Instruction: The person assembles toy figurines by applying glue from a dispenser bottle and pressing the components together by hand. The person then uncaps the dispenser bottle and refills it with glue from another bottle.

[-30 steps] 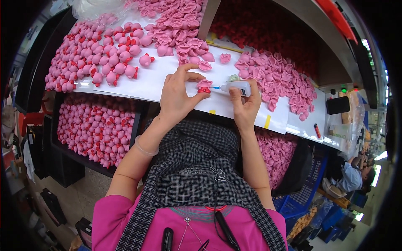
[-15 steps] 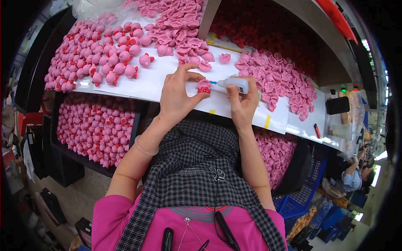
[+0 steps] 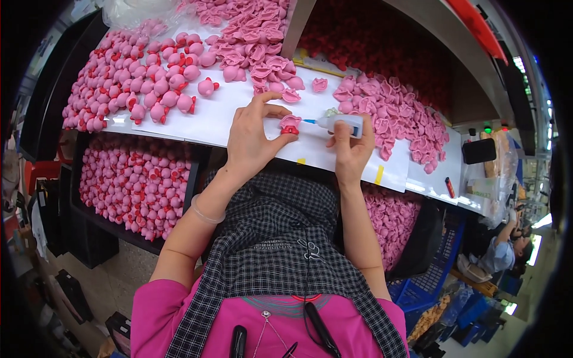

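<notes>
Between the thumb and fingers of my left hand point(image 3: 253, 132) is a small pink half shell with a red piece at its lower end point(image 3: 290, 124). My right hand point(image 3: 352, 146) grips a white squeeze bottle point(image 3: 341, 124) with a thin blue nozzle, tilted toward the shell. The nozzle tip is a little apart from the shell's right side. Just beyond my left fingers lie loose pink half shells point(image 3: 290, 95). To the right of the bottle spreads a heap of pink half shells point(image 3: 388, 110).
Round pink figures with red parts point(image 3: 155, 83) cover the table's left. Below stand a bin of similar figures point(image 3: 134, 185) and another of pink shells point(image 3: 391, 221). A shelf compartment holds red pieces point(image 3: 370, 48). A red lighter-like object point(image 3: 449, 187) lies right; another person point(image 3: 504, 250) sits farther off.
My right hand has drawn the bottle slightly to the right, so its nozzle has moved away from the shell. My left hand stays nearly still with the shell.
</notes>
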A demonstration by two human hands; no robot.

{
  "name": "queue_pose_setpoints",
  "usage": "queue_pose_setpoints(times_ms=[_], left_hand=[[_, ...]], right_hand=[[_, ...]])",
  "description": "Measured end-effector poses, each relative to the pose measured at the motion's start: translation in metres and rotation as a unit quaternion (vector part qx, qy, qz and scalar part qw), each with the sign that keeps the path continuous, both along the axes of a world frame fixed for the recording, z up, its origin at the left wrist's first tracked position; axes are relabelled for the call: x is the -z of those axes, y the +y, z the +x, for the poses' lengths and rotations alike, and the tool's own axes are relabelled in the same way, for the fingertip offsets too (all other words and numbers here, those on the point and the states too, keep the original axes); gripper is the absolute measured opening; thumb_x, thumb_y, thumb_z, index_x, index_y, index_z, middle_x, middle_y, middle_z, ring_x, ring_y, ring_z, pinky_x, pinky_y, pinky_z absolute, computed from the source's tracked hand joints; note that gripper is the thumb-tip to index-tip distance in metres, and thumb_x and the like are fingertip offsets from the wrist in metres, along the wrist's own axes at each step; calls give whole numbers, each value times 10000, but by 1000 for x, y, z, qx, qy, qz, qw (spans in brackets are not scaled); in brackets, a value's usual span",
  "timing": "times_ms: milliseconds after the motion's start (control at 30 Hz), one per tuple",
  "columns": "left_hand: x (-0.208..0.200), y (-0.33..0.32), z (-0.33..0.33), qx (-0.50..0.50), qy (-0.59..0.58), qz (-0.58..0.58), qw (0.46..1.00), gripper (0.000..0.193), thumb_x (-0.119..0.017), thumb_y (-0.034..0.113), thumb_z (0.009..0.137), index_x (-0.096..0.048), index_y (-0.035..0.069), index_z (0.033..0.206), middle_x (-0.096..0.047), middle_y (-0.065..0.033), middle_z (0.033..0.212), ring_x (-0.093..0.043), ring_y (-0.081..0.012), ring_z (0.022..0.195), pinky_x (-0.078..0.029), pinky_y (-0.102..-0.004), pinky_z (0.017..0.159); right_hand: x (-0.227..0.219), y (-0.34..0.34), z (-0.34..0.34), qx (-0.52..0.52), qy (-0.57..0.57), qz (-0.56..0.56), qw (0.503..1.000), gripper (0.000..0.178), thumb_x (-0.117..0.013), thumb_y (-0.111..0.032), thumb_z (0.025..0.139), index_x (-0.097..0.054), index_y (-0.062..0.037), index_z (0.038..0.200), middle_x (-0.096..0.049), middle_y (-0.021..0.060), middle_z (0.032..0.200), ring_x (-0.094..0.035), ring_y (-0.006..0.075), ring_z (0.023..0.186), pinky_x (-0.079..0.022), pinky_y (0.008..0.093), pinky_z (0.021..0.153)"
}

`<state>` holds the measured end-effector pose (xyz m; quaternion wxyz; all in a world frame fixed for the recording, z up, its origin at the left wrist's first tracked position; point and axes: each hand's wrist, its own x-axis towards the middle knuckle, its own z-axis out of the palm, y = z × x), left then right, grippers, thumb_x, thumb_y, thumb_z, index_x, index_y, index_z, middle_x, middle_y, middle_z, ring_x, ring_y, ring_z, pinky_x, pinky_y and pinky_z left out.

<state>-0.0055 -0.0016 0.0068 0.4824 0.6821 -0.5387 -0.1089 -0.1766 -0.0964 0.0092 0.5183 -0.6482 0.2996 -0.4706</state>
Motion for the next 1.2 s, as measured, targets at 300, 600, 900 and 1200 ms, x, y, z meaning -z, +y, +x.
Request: queue_pose_setpoints(times_ms=[300,600,900,1200], left_hand=[[1,-2,0,-1,-16,-27,1000,707,-867,143,682,-484,82,1273,-727,-10,1010,-659,-185,941,-410,-359,880],[2,-1,-1,-1,-20,-22,1000,698,-860,149,694,-484,79,1278,-724,-10,1016,-659,-194,958,-417,-365,889],[3,1,1,-1,-32,-27,999,706,-858,154,695,-485,76,1289,-720,-12,1022,-656,-194,976,-426,-366,881],[3,-1,0,4,-25,-26,999,703,-855,155,694,-490,75,1290,-720,-13,1021,-653,-202,965,-427,-373,909]], right_hand=[[-34,-49,-28,-15,180,-41,983,257,-698,-30,875,-560,-18,1091,-679,93,1054,-673,150,929,-560,276,655],[-49,-74,19,58,479,-333,810,311,-750,-177,782,-696,-60,1065,-690,183,959,-677,326,879,-526,400,739],[-38,-74,18,-131,428,-92,889,304,-770,-193,806,-681,-27,1044,-711,134,842,-688,270,741,-528,358,710],[-25,-64,17,-2,393,-231,890,310,-811,-133,765,-689,-19,1027,-708,135,952,-686,252,725,-528,323,673]])
